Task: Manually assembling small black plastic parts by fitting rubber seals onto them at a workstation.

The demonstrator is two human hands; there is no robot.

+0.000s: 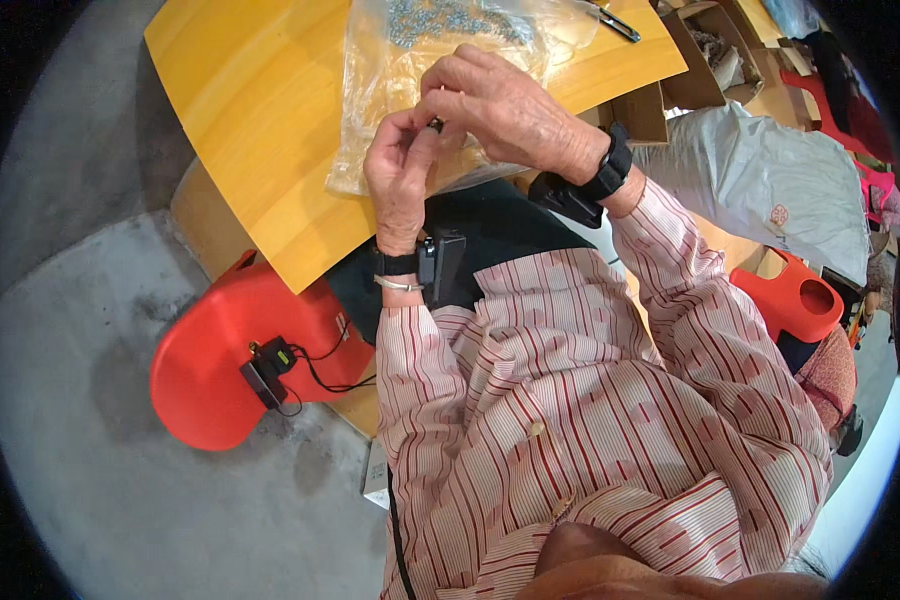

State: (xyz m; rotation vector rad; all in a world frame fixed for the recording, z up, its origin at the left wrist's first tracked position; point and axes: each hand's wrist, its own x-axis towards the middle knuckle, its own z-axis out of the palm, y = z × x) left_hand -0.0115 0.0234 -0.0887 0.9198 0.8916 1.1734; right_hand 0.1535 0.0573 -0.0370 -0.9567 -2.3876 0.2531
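Note:
My left hand (398, 178) and my right hand (500, 108) meet over a clear plastic bag (355, 140) on the yellow tabletop. Between the left thumb and forefinger is a small dark metal piece (436, 125); its exact kind is too small to make out. The right fingers are curled and pinched close against it, and whether they grip the piece too is hidden behind the knuckles. Beyond the hands, many small silvery metal parts (450, 22) lie spread on the bag.
A dark slim tool (620, 26) lies near the far right of the yellow table (260, 110). Cardboard boxes (642, 112) and a large white sack (760, 175) stand to the right. A red stool (205, 370) on the left carries small black devices (267, 372) with cables.

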